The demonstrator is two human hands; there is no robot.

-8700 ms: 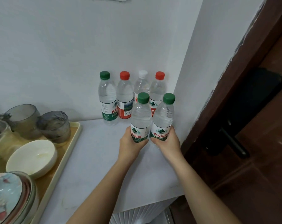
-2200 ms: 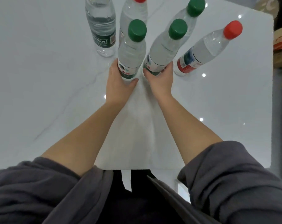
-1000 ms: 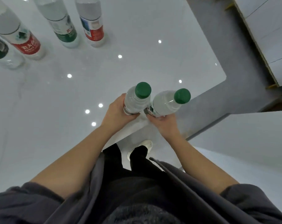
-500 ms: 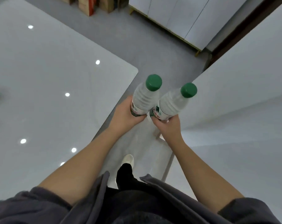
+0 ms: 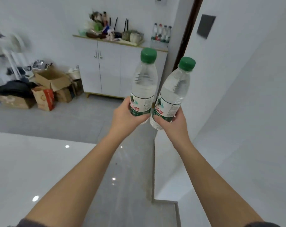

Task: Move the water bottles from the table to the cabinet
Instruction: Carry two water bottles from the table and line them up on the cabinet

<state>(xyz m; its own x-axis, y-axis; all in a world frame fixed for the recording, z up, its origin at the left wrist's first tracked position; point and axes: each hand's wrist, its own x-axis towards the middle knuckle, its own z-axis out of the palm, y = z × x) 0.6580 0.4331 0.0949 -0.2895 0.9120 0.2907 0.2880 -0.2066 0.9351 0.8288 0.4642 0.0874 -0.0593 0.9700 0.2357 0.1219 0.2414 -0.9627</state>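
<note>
left hand [image 5: 125,116] grips left bottle [image 5: 143,82]; right hand [image 5: 175,122] grips right bottle [image 5: 172,92] | cabinet [image 5: 116,68] ahead

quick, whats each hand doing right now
Left hand: grips the left bottle round its label.
Right hand: grips the right bottle round its lower part.
</note>
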